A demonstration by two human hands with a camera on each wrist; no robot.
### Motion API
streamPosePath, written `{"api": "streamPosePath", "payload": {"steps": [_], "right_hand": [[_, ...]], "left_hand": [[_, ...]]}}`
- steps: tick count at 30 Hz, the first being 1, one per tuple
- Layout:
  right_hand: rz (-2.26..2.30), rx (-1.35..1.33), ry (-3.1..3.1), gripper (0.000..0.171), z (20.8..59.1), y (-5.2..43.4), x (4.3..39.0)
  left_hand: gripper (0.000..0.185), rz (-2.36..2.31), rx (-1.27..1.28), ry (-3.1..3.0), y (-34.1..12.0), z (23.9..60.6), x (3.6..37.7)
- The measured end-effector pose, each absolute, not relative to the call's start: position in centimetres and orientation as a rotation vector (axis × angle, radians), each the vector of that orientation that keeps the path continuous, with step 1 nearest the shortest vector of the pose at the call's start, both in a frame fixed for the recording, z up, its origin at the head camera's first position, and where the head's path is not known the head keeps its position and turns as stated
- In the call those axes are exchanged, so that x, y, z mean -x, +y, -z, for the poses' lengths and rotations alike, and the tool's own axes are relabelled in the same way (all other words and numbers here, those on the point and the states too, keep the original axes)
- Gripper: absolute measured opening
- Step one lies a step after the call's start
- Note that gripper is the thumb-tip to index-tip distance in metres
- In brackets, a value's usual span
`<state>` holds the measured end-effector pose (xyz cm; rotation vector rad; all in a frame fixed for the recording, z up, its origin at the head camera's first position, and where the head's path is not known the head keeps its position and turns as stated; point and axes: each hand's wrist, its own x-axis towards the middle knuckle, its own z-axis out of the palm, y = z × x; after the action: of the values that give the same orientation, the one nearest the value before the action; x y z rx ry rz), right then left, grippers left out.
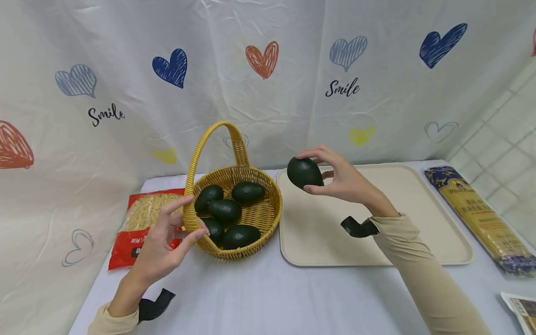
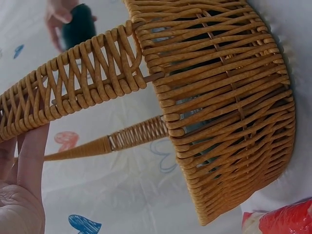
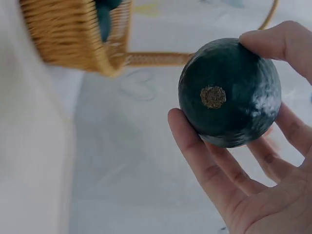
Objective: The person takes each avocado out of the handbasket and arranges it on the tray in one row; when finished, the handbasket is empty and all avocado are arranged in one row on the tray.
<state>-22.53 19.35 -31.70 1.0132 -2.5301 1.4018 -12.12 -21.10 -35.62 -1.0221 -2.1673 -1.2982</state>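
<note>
The beige tray [image 1: 418, 218] is lying bare across its whole face, offering open room just right of the wicker basket [image 1: 268, 218], whose tall handle [image 1: 217, 135] is arching over the avocados (blocking entry from the left rim). Noodle packets [image 1: 138, 223] [image 1: 481, 214] are crowding both tabletop [image 1: 268, 298] edges, while the near strip is staying open.

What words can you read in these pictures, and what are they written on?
"Smile": on the curtain, right of the orange heart.
"Smile": on the curtain again, left side, near the grey-blue heart.
Red noodle bag: white print, too blurred to read.
Yellow pasta packet: print too small to read.
</note>
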Motion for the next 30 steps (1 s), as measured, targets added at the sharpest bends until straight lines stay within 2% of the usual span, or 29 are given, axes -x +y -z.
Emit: {"api": "streamPosePath", "payload": {"steps": [6,13,23,30], "right_hand": [[-1.366,-0.916,-2.606,0.063,34.9,20.9,22.8],[-1.328,-0.886,-2.665,0.058,38.1,20.2,23.3],[-1.256,-0.783,-2.682,0.055,40.8,18.5,24.3],[-1.172,-0.813,-2.704,0.055,41.8,17.4,24.8]], "left_hand": [[0.093,1.315,1.040,-2.169,-20.9,35.5,12.3],[0.091,1.307,1.018,-2.186,-21.1,35.8,12.1],[0.095,1.269,0.993,-2.194,-21.1,35.8,11.8],[0.096,1.245,0.974,-2.199,-20.9,35.6,11.6]]}}
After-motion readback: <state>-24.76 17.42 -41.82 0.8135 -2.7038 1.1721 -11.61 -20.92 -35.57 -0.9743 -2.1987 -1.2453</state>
